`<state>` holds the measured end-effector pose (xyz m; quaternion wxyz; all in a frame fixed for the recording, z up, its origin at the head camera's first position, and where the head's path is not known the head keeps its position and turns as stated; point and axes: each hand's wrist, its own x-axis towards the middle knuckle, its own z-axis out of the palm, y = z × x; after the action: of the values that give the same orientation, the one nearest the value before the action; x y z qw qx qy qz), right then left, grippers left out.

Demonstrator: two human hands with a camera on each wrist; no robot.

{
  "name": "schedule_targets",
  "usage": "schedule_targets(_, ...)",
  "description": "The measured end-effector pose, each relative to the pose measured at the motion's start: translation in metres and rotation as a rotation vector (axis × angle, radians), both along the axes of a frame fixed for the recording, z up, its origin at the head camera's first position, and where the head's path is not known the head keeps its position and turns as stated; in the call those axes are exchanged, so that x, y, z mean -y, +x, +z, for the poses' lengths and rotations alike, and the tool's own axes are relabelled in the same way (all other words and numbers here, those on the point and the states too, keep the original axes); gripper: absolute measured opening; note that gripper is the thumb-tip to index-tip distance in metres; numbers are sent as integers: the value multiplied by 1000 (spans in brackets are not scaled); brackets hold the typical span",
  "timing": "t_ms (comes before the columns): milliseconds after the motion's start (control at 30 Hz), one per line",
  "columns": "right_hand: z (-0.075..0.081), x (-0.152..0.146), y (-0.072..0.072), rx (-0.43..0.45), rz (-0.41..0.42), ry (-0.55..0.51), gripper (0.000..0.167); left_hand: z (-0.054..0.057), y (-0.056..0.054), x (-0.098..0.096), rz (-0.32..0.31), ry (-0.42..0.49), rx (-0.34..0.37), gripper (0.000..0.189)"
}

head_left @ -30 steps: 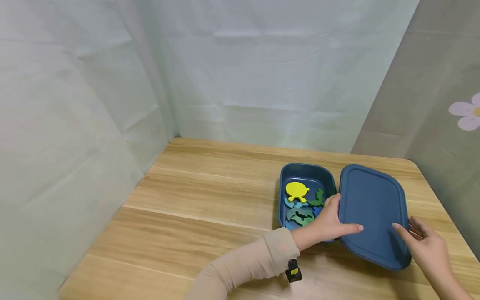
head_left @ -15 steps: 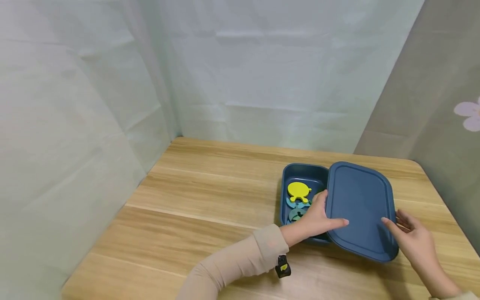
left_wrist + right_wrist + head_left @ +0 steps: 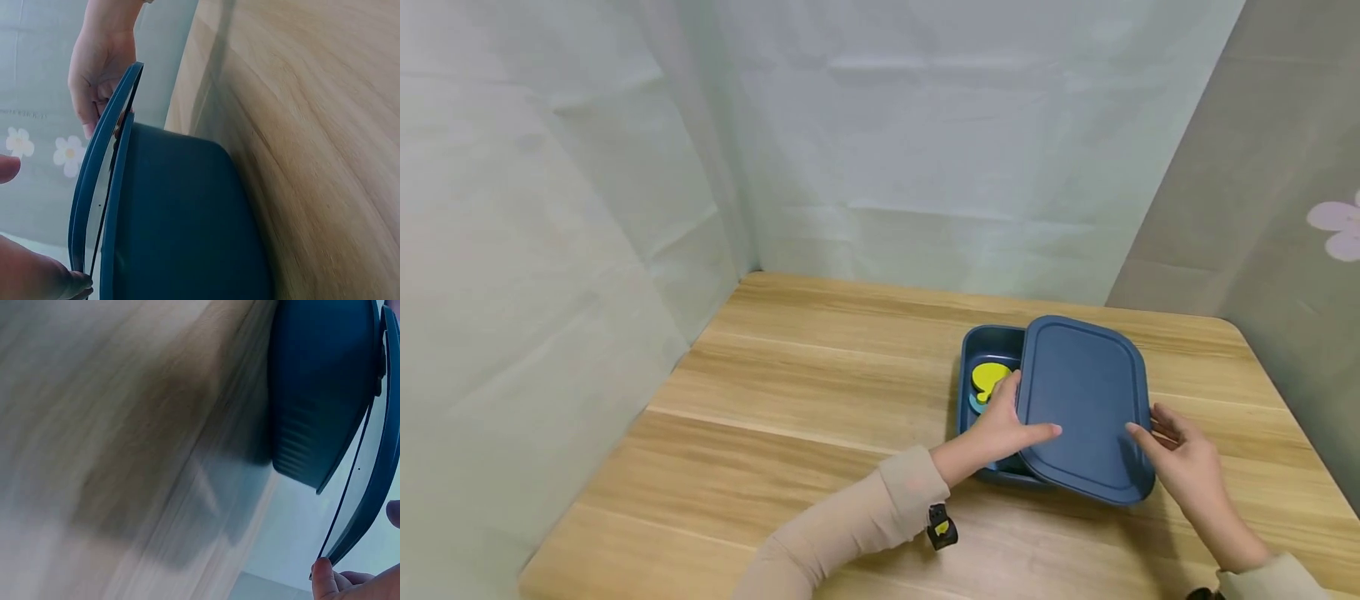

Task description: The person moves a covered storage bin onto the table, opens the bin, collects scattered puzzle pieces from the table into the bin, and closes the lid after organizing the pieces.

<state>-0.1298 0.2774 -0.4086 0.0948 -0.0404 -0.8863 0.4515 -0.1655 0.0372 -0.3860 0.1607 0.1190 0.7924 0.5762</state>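
A dark blue lid (image 3: 1086, 400) is tilted over the right part of a matching blue box (image 3: 992, 335), close above its rim. My left hand (image 3: 1003, 427) grips the lid's left edge, thumb on top. On the opposite edge, my right hand (image 3: 1183, 454) holds it, thumb also on top and fingers beneath. Inside the box a yellow animal-shaped piece (image 3: 991, 377) and a light blue piece (image 3: 976, 405) show; the lid and left hand hide the other pieces. The left wrist view shows a gap between lid (image 3: 94, 165) and box (image 3: 181, 212).
The box stands on a wood-grain table (image 3: 820, 367) near its right side. Pale cloth (image 3: 925, 167) hangs behind and to the left of the table, and a grey cloth with a flower print (image 3: 1341, 218) on the right.
Both hands have carried the lid leftward, from beside the box to over its right part. It now covers the green pieces that showed before.
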Motion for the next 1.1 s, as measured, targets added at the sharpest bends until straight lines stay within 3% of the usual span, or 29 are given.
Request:
schedule_targets(533,5,23,-13,-6,74,-10,63,-2,0,22,78,60,-54,86)
schedule_targets(733,8,30,-18,-5,96,-18,62,0,0,28,122,50,-26,90)
schedule_targets(1100,9,37,-22,45,128,-24,64,-2,1,34,132,46,12,91)
